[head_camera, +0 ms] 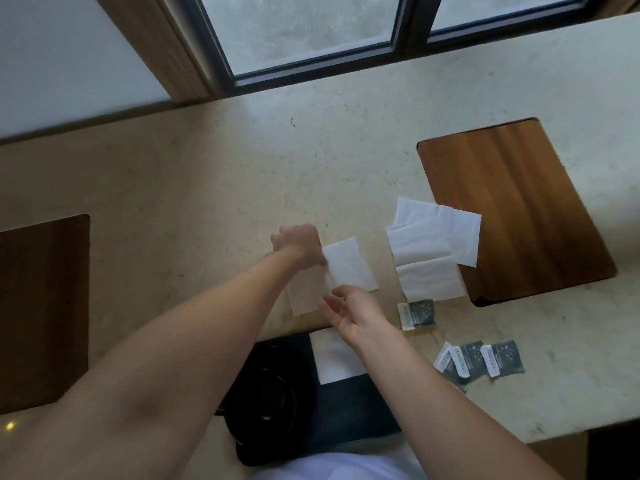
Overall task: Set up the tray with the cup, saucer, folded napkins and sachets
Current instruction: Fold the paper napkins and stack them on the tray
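Note:
A white napkin (348, 268) lies partly folded on the marble counter. My left hand (299, 245) pinches its left edge. Just below the napkin my right hand (349, 310) hovers with its fingers relaxed, holding nothing. Near me sits a black tray (353, 410) with a black saucer (273, 400) on it and a folded white napkin (337, 358) at its far edge. Loose white napkins (429, 251) lie to the right. One dark sachet (417, 313) lies below them, and more sachets (481, 362) lie further right. I see no cup.
A wooden board (512, 209) lies at the right, under the edge of the loose napkins. Another dark wooden board (41, 306) is at the left. A window (311, 29) runs along the back of the counter (207, 168).

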